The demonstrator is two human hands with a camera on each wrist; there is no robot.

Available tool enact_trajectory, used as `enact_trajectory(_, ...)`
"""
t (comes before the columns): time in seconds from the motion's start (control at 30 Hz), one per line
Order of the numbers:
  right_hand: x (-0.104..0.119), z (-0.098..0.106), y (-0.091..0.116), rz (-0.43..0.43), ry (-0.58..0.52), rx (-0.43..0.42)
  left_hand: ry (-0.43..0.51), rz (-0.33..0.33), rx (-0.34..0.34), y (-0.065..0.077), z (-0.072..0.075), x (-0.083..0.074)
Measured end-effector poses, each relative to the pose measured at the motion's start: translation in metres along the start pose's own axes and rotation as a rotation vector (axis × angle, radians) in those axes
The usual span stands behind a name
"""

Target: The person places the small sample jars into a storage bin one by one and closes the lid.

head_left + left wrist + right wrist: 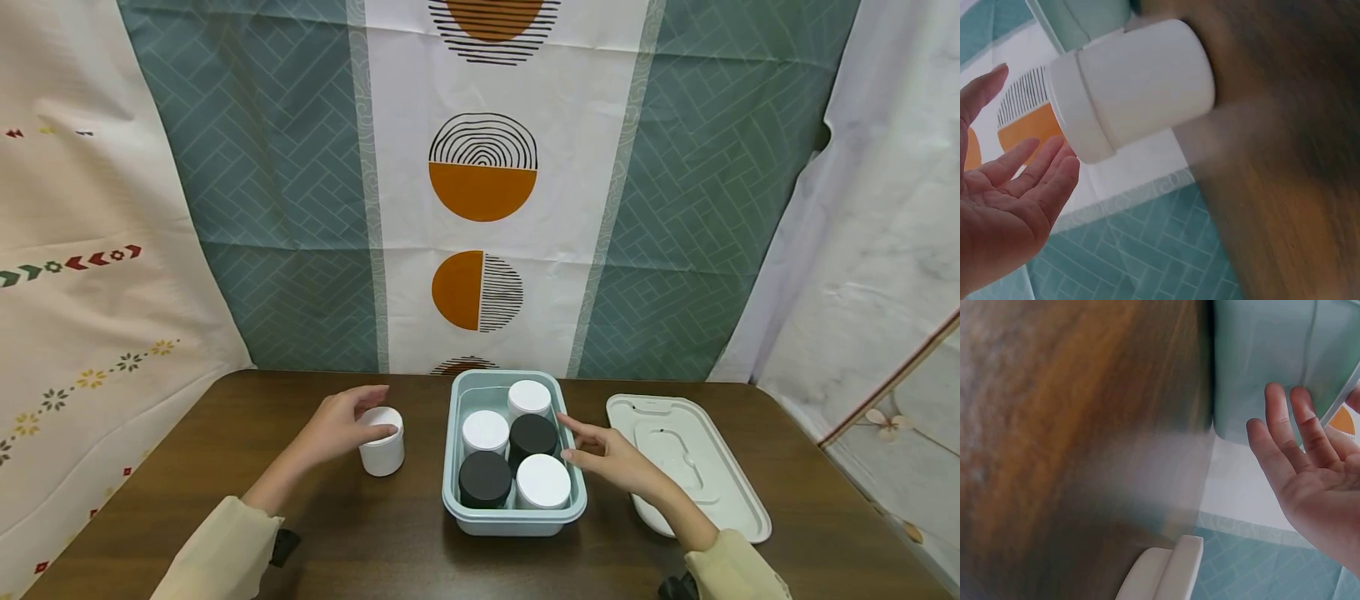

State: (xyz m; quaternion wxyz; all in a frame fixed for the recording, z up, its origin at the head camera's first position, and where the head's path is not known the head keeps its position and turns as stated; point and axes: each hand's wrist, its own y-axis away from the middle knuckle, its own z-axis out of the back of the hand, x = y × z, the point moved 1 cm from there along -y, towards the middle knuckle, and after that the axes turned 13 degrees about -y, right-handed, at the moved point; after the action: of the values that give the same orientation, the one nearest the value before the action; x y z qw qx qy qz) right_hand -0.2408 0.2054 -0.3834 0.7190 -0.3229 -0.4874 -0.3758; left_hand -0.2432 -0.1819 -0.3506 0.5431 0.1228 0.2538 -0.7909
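A white jar with a screw lid stands upright on the table left of the pale blue bin. Around its top, my left hand has thumb and fingers spread; in the left wrist view the thumb is apart from the jar and the fingertips are by the lid. At the bin's right side is my right hand, index finger by the rim. The right wrist view shows extended fingers along the outer wall. Inside the bin stand three white-lidded jars and two black-lidded ones.
A pale flat bin lid lies on the brown wooden table to the right of the bin. Patterned fabric hangs behind the table, and light cloths hang at both sides.
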Motion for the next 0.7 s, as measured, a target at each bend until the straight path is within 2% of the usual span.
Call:
enact_trajectory(0.3,0.002,-0.001,0.0,-0.002,-0.004,0.002,0.004,0.028,-0.006,0.008,0.0,0.009)
enact_trajectory(0.7,0.001,-0.001,0.0,-0.008,-0.008,-0.002,-0.07,0.045,-0.013,0.009,-0.01,0.019)
